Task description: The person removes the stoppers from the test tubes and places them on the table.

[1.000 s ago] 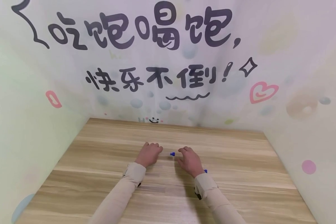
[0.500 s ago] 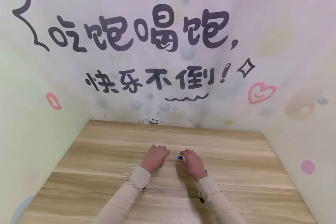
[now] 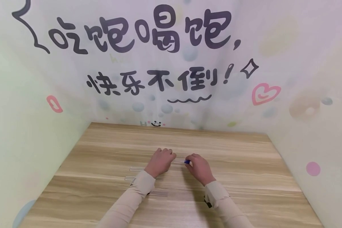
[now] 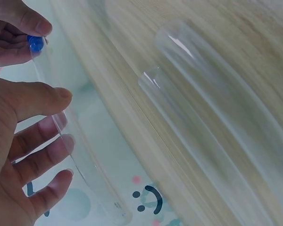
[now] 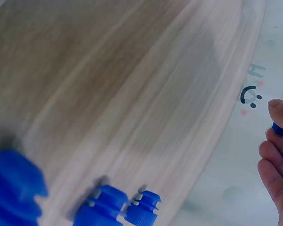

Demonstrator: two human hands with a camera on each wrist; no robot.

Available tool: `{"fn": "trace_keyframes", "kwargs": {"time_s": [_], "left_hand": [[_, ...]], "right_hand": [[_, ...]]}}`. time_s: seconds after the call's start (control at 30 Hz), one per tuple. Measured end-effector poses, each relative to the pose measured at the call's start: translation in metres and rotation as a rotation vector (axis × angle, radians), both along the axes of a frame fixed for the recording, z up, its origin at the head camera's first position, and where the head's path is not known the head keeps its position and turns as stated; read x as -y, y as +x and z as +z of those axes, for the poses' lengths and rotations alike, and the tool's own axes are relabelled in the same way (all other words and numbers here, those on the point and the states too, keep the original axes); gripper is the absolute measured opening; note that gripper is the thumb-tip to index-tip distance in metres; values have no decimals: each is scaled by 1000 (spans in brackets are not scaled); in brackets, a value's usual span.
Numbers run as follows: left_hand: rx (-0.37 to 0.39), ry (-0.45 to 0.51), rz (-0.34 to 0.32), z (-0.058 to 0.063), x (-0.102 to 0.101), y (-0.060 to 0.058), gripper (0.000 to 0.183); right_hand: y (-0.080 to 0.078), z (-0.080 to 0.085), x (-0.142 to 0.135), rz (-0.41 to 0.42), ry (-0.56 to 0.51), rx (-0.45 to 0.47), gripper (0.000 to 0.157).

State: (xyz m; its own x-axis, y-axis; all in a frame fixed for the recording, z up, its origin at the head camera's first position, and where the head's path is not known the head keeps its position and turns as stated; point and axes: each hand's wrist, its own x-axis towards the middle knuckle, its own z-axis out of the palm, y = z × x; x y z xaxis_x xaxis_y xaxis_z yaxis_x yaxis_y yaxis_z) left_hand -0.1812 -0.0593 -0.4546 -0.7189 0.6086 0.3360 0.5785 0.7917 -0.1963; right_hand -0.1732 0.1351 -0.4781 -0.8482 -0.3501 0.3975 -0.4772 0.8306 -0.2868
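My left hand [image 3: 160, 161] pinches a clear test tube [image 4: 92, 165] between thumb and fingers, above the table. A blue cap [image 4: 36, 44] sits at the tube's end on the right-hand side. The thumb and fingers of my right hand [image 3: 200, 167] grip that cap, which they partly cover in the right wrist view. How deep the cap sits on the tube cannot be told. Beside my left wrist two more clear tubes, a wider one [image 4: 217, 89] and a narrower one [image 4: 188, 136], lie on the tabletop.
Several blue caps stand on the wooden table [image 3: 102, 152] near my right wrist: a large one [image 5: 16, 188], a medium one [image 5: 104, 207] and a small one [image 5: 144, 207]. A printed wall covering [image 3: 125, 110] rises behind the table's back edge.
My left hand has carried the capped tube to the right. The fingers of my right hand, earlier apart from the cap, have closed on it. Both hands have drifted slightly right.
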Motion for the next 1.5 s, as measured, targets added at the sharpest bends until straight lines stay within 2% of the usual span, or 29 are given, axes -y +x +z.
{"fn": "trace_keyframes", "kwargs": {"time_s": [0.3, 0.53, 0.73, 1.07, 1.3, 1.5], "left_hand": [[14, -38, -11, 1, -2, 0, 7], [47, -47, -29, -5, -1, 0, 7], [42, -64, -27, -7, -1, -2, 9], [61, -13, -39, -4, 0, -1, 10], [64, -23, -27, -2, 2, 2, 12], [63, -3, -41, -1, 3, 2, 12]], "right_hand": [[-2, -2, -8, 42, 10, 24, 12], [-2, 1, -10, 105, 30, 79, 11], [-3, 3, -11, 136, 48, 60, 11], [0, 3, -8, 98, 42, 108, 10], [1, 2, -5, 85, 12, 94, 10], [0, 1, -5, 78, -16, 89, 10]]}}
